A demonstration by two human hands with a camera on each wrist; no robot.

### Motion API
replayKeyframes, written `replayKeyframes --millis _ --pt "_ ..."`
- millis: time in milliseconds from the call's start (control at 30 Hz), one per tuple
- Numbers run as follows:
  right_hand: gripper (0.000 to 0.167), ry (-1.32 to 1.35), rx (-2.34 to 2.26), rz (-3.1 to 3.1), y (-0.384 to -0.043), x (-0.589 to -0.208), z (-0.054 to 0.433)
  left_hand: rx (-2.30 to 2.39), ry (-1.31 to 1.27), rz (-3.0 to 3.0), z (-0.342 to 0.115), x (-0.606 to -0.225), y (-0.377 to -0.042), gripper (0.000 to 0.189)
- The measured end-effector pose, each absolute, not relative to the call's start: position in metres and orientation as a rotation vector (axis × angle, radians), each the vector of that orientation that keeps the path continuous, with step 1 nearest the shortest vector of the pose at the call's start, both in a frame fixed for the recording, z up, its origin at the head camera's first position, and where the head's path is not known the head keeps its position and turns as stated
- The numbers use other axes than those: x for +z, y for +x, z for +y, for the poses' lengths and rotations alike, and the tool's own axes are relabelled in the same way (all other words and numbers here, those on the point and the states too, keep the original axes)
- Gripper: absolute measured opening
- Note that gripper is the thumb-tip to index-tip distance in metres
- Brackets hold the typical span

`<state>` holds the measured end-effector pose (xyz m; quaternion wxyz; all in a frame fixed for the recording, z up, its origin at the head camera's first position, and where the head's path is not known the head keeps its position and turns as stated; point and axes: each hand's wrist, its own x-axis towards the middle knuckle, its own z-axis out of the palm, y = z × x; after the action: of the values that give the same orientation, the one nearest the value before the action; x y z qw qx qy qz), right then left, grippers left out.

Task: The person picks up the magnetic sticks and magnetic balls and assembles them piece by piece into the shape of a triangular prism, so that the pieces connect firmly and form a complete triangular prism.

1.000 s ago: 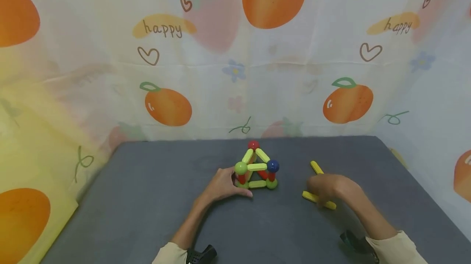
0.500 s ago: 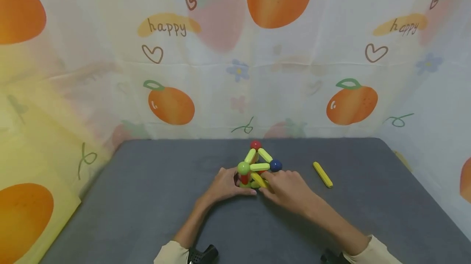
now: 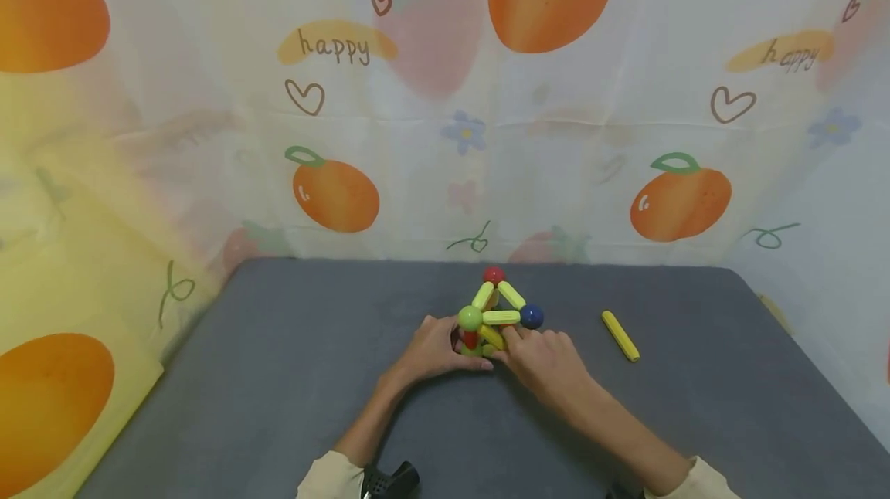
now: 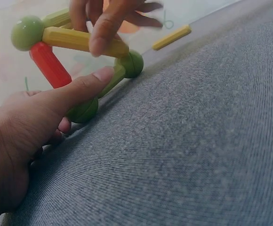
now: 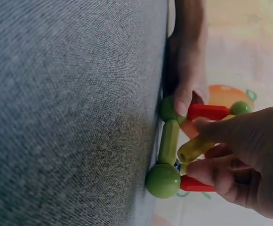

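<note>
A toy frame of magnetic rods and balls stands on the table, with a red ball [image 3: 494,276] at the back, a blue ball [image 3: 531,317] at upper right and a green ball [image 3: 470,318] at upper left. My left hand [image 3: 433,350] grips its lower left corner, thumb beside the lower green ball [image 4: 84,113] and the upright red rod [image 4: 49,65]. Between thumb and fingers my right hand [image 3: 549,364] pinches a yellow rod [image 4: 68,38]. That rod slants across the front face, from the upper left ball toward the lower right green ball [image 5: 163,181].
Another yellow rod [image 3: 620,336] lies on the grey table [image 3: 278,375], right of the frame. A printed fabric curtain [image 3: 417,174] hangs behind the table's far edge.
My right hand has picked up one of two yellow rods on the right and brought it left to the frame's front. The left hand keeps its grip on the frame.
</note>
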<state>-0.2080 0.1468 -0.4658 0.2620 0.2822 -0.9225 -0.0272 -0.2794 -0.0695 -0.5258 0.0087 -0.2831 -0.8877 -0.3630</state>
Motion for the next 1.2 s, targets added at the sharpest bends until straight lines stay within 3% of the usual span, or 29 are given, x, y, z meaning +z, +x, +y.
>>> replayKeyframes --millis 567,1200 --pt "0.027 0.572 0.045 -2.779 -0.216 -0.473 0.149 -1.072 -0.902 -2.788 -0.074 -0.522 -0.282 0.045" --pt "0.025 0.433 0.094 -2.807 -0.211 -0.475 0.144 -1.054 -0.910 -2.798 -0.073 -0.523 -0.280 0.048"
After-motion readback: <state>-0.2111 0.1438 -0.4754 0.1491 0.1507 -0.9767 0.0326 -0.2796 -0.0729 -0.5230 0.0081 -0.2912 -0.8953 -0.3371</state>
